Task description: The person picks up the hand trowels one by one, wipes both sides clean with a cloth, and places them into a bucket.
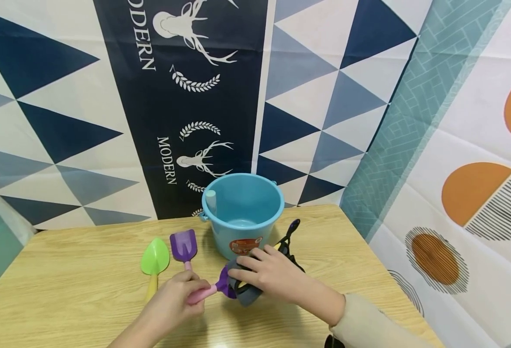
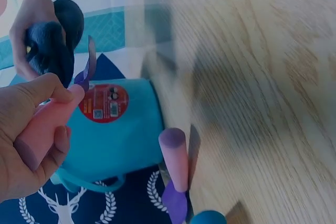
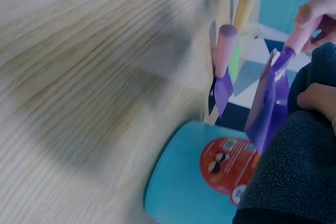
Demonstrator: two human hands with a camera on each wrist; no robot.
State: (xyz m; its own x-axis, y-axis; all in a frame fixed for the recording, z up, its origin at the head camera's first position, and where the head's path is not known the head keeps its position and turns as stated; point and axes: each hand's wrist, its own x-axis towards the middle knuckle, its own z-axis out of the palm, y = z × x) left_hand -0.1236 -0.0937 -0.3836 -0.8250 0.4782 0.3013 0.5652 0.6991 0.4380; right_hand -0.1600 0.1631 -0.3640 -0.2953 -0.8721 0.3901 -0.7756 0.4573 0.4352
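Note:
My left hand (image 1: 175, 297) grips the pink handle (image 2: 50, 124) of a toy shovel with a purple blade (image 3: 270, 103). In my right hand (image 1: 273, 273) is a dark grey fuzzy cloth (image 3: 294, 166), bunched up against the shovel's blade, which it partly covers in the head view. The shovel is held up in front of a light blue bucket (image 1: 221, 237) with a red label (image 3: 223, 166). On the table to the left lie a second purple shovel (image 1: 183, 245) with a pink handle and a green trowel (image 1: 154, 256) with a yellow handle.
The bucket stands at the back of the wooden table (image 1: 81, 280), near a patterned wall covering (image 1: 212, 106). A pale blue rounded end (image 1: 211, 200) shows inside its left rim. Black straps (image 1: 287, 241) with a yellow part sit at my right wrist.

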